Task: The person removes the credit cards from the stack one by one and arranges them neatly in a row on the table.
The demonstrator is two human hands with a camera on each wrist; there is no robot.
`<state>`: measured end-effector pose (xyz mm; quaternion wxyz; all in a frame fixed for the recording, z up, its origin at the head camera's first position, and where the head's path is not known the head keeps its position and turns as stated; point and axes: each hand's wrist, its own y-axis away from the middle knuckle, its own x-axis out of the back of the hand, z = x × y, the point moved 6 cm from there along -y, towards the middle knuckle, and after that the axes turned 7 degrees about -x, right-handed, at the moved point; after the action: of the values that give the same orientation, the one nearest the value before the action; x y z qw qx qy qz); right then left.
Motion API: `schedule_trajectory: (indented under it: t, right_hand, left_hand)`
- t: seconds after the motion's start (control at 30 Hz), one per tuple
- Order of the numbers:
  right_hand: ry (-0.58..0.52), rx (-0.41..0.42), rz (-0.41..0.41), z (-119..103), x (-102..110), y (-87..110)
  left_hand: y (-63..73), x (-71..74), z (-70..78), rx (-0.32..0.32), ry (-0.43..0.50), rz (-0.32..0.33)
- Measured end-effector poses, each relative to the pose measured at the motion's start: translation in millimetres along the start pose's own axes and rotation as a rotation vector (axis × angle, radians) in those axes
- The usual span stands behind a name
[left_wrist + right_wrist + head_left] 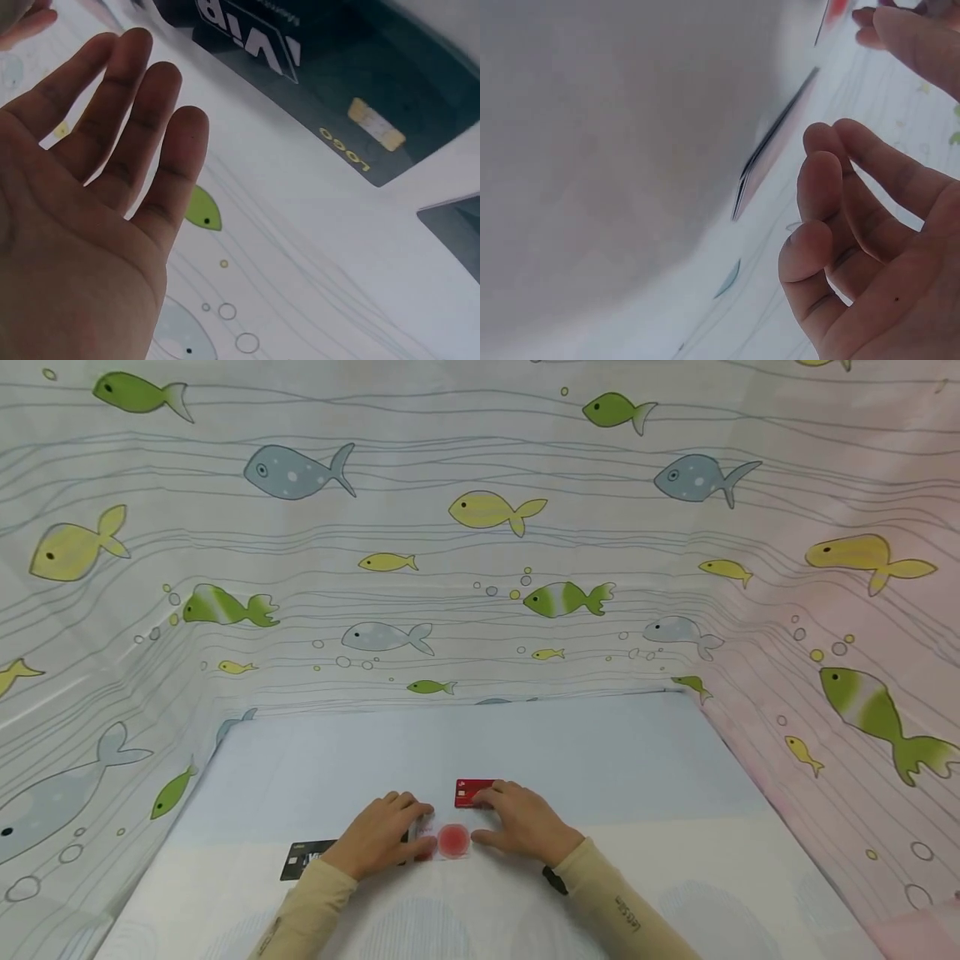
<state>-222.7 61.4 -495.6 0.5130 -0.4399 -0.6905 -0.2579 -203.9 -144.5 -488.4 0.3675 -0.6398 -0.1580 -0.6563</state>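
Left hand (378,837) and right hand (525,822), apart from each other above a pale covered surface (480,743), with fingers slightly bent and clamped on nothing visible. Farthest left, lying flat and partly hidden by the left hand and sleeve (303,910), a black card (296,862), bearing a gold chip (376,124) in the left wrist view; probably light, stiff and smooth, best raised by a free corner. Next, between the hands, a pale card (453,841) with a round red patch, overlapped at left by the left thumb; pressed or merely covered, impossible to tell. Likely light, slightly springy and slippery; hold by opposite short edges, sparing the patch. Further right and somewhat farther from the body, a red card (471,786), lying flat beneath the right fingertips, with contact uncertain. Probably rigid enough to slide under light fingertip pressure; for lifting, pinch across the long edges with thumb and forefinger. In the right wrist view, a slim card profile (776,142), of unclear identity; with so little thickness, expect a poor fingernail purchase, little risk of breakage, and some scuffing or bending under hard prying.
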Motion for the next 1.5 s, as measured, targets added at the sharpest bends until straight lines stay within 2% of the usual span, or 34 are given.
schedule_trajectory:
  t: [0.13, 0.4, 0.67, 0.9, 1.17, 1.5]
  right_hand:
    - [-0.008, -0.038, -0.008, 7, 1, -1.4]
    - [-0.015, -0.058, 0.017, 18, 6, -0.5]
    - [-0.052, -0.073, 0.028, 27, 12, 0.1]
    - [-0.090, -0.080, 0.038, 31, 15, -0.2]
    - [-0.074, -0.111, 0.038, 39, 17, -2.4]
    - [-0.041, -0.151, -0.020, 47, 13, -9.1]
  left_hand:
    - [-6.9, 0.5, 0.0, 0.016, 0.000, -0.011]
    - [-24.7, -0.6, -0.2, 0.028, -0.004, -0.027]
    - [-45.4, -11.8, -7.9, 0.089, 0.007, -0.085]
    - [-61.6, -21.8, -14.2, 0.109, 0.011, -0.139]
    - [-69.6, -29.9, -21.2, 0.124, 0.030, -0.175]
    - [-70.8, -33.7, -24.3, 0.158, 0.039, -0.196]
